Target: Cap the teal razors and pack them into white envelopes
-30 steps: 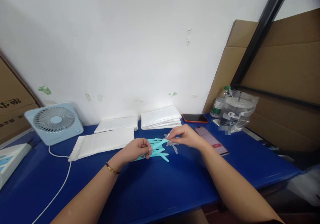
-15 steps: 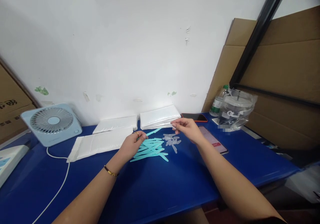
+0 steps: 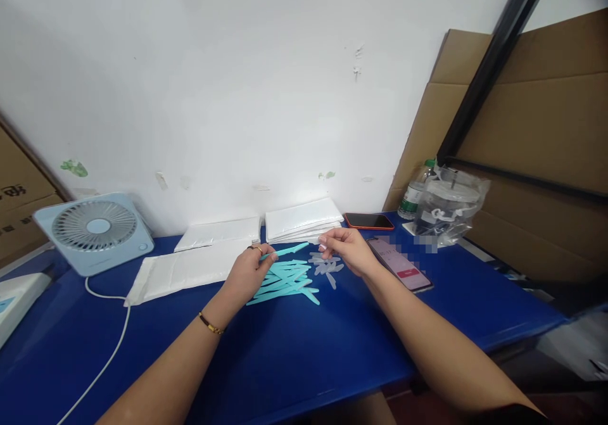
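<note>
My left hand (image 3: pixel 254 270) pinches one end of a slim teal eyebrow razor (image 3: pixel 297 248), which points right toward my other hand. Below it on the blue table lies a loose pile of similar teal razors (image 3: pixel 285 280), crossing one another. Small translucent plastic caps (image 3: pixel 327 266) are scattered just right of that pile. Above these caps is my right hand (image 3: pixel 346 247), thumb and fingertips pinched together near the razor's free end but apart from it. Whatever lies between those fingertips is too small to make out.
White padded envelopes (image 3: pixel 190 266) lie at the left, with a stack (image 3: pixel 304 219) against the wall. A blue fan (image 3: pixel 97 228) with a white cable stands further left. At right are two phones (image 3: pixel 401 263) (image 3: pixel 369 221), a bottle (image 3: pixel 413 194) and a bagged cup (image 3: pixel 449 209).
My right hand has moved left, closer to the razor's tip. The razor in my left hand has tilted slightly flatter and shows more of its length.
</note>
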### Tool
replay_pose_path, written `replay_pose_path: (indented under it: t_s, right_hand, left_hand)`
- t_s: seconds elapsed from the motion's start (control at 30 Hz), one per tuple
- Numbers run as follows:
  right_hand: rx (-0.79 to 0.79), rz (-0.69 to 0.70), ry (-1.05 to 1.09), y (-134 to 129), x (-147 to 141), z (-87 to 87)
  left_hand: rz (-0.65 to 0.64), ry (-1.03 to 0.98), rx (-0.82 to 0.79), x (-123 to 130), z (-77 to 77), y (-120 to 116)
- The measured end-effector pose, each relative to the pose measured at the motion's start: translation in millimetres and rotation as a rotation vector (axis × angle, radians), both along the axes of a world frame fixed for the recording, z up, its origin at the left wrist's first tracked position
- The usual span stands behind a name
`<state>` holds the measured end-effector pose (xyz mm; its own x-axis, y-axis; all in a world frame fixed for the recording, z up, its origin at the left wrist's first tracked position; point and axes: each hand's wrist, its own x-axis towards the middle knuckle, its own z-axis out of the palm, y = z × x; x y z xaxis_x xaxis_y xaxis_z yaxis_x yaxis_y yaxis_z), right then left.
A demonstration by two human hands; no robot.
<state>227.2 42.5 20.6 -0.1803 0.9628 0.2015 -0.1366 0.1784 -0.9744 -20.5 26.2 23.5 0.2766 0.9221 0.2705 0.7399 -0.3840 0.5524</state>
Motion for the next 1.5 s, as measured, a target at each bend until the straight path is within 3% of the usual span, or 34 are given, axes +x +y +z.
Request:
replay_pose_path:
  t_s: [0.23,0.73,0.93,1.1,1.2,1.3,1.5]
  right_hand:
    - [0.099,-0.012,-0.026,2,9,0.0]
    - [0.133,-0.014,-0.172,-1,7,0.7]
    - [0.102,0.079,-0.228,-4,-9,-9.9]
    - [0.305,0.025,-0.501,-1,1,-8.9]
    - [0.271,-0.054,-0.451,14,23,-11.4]
    - [0.23,-0.149,-0.453,32,37,-22.4]
    - [0.4,-0.108,-0.718,42,8,-42.2]
  left_hand:
    - [-0.026,-0.011,-0.027,-2,-2.5,2]
    - [-0.035,0.008,-0.015,-2,-1.0,1]
    - [-0.079,0.062,-0.025,5,0.0,-2]
    - [-0.065,0.125,-0.02,7,-9.8,-2]
    - [-0.028,0.198,0.078,4,-19.1,-3]
    - [-0.115,0.343,0.047,4,-27.8,-9]
    - [-0.242,0.494,-0.023,22,-33.3,-30]
